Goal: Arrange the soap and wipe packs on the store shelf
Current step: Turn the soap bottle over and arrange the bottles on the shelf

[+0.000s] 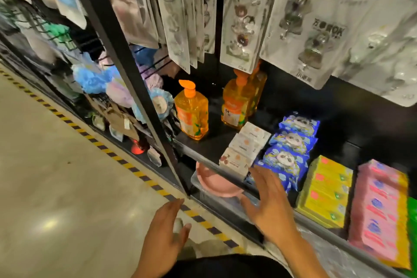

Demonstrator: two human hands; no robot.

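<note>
Looking at the black shelf (203, 144), 3 blue wipe packs (291, 142) sit in a row right beside the white soap boxes (246, 144). Right hand (268, 196) is spread open at the front pack, holding nothing; left hand (167, 230) hangs open and empty. Next up, probably gripping and straightening that pack.

Both bare forearms are reaching forward; the right hand (267, 201) is spreading straight fingers, the left hand (168, 230) is hanging relaxed, lower.

Carded hook packs (239, 29) hang above, pastel bath poufs (90, 80) at left, a pink basin (208, 184) below.
</note>
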